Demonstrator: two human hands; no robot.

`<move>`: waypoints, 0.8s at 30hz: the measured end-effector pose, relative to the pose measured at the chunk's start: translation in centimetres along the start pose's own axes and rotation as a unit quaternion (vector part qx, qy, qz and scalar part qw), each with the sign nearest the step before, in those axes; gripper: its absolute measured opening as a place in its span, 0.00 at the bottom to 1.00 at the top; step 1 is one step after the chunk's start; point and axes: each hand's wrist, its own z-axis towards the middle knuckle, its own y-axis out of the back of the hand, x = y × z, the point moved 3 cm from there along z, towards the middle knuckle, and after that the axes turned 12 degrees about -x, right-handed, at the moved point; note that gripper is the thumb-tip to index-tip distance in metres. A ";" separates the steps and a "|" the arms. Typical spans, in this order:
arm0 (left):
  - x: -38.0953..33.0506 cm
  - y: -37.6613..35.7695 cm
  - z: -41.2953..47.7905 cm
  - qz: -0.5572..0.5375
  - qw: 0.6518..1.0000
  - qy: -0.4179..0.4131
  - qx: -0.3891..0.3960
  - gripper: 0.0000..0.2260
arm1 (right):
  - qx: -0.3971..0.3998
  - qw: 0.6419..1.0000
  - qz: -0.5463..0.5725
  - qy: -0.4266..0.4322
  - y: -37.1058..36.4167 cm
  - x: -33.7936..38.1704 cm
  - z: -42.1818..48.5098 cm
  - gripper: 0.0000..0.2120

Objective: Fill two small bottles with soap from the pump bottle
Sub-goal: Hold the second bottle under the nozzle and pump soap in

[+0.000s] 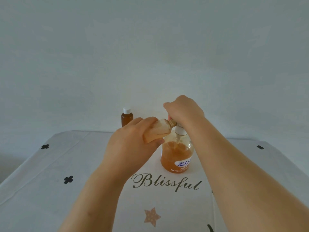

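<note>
Pump bottle (176, 156): stands upright just right of the frame's centre on the tablecloth (83, 164). It is clear, rounded plastic holding amber soap, with a white collar and a blue-and-white label.
Open small bottle (158, 132): held tilted, almost on its side, at centre frame. It is pale and translucent, with a ridged neck that points at the pump's top. Its fill level cannot be told.
Left hand (132, 144): fingers and thumb are wrapped round the tilted bottle's body.
Right hand (184, 111): curled down over the pump's top, hiding the head and spout.
Capped small bottle (127, 118): upright and upper left of the hands, well apart from them. It is dark brown with a white cap.
Step in hand: probably pumping soap into the open bottle.
Doing it well: keep the narrow mouth snug under the spout and press in slow, full strokes. Thick soap will likely string, so pause before drawing away.
Cloth: white and creased, with a script word, black clover marks and a star.
</note>
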 end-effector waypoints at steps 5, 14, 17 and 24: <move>0.1 -0.1 0.0 -0.009 1.000 0.005 -0.002 0.21 | -0.003 1.000 0.007 0.000 0.1 0.1 0.0 0.13; -0.4 0.4 0.0 -0.007 0.999 -0.013 -0.035 0.21 | -0.019 1.000 0.014 0.005 0.6 0.2 0.1 0.14; -0.7 0.7 -0.1 -0.008 0.997 -0.025 -0.070 0.22 | -0.016 1.000 0.011 0.009 1.4 0.6 0.2 0.15; -0.9 0.8 -0.2 -0.004 0.996 -0.030 -0.080 0.23 | -0.008 1.000 0.006 0.008 1.6 0.8 -0.1 0.16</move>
